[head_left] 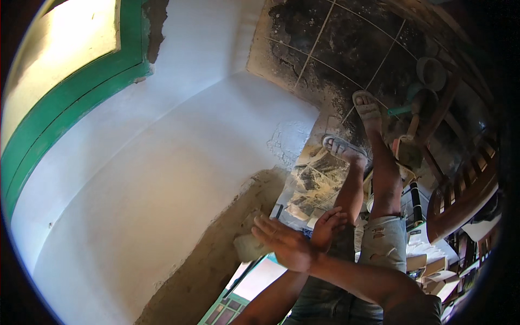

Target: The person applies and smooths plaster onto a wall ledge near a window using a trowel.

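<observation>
Sanding block (pixel 250 246) against wall (pixel 162 179), hands (pixel 287 246) crossed.

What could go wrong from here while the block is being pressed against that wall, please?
1. The right hand presses the pale block where the white wall meets the bare brown patch; the fresh-looking edge might chip or smear.
2. The feet wear open sandals on dusty sheets; a slip seems possible.
3. A bucket and tools crowd the floor nearby; a step back could hit them.
</observation>
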Tool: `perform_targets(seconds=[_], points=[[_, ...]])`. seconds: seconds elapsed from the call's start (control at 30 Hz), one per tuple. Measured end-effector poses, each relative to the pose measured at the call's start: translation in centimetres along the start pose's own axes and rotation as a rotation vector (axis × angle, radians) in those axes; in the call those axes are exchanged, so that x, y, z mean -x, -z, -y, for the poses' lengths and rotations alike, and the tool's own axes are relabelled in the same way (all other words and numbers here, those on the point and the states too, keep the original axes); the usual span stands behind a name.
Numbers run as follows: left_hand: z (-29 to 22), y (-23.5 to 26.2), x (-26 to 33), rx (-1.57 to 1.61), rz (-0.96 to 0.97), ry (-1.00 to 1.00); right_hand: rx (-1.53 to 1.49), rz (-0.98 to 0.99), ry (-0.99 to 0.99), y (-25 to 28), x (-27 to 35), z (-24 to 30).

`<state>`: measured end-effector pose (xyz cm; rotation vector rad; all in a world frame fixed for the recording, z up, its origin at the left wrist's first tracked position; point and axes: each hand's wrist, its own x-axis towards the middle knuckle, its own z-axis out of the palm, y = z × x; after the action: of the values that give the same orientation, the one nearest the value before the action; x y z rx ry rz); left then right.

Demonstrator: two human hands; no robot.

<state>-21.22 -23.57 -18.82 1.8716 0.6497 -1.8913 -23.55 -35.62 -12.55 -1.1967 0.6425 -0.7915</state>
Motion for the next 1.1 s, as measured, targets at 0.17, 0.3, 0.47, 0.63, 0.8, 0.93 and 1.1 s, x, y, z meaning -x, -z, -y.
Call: perform_targets(seconds=[0.17,0.3,0.47,0.63,0.8,0.93,1.1], points=[[1.1,1.2,1.8,0.191,0.066,-0.007,0.02,-0.316,-0.798,2.6,0.2,-1.6],[0.5,2.7,3.1,-0.532,-0.036,-0.198,-0.548,-0.608,-0.689,5.9,-0.4,-3.5],[0.2,2.5,3.7,-0.135,-0.028,-0.142,-0.298,-0.472,-0.518,6.4,-0.8,-3.7],[0.5,2.4,3.8,-0.177,-0.078,-0.133,-0.693,-0.483,-0.786,4.4,-1.1,-4.0],[-1.9,1.5,5.0,-0.73,-0.098,-0.331,-0.774,-0.461,-0.809,4.5,-0.5,-3.7],[-4.4,-1.1,5.7,0.187,-0.107,-0.476,-0.819,-0.422,-0.822,6.2,0.6,-3.0],[-7.6,-2.8,6.8,-0.418,-0.341,-0.813,-0.648,-0.328,-0.78,8.7,2.0,-2.3]])
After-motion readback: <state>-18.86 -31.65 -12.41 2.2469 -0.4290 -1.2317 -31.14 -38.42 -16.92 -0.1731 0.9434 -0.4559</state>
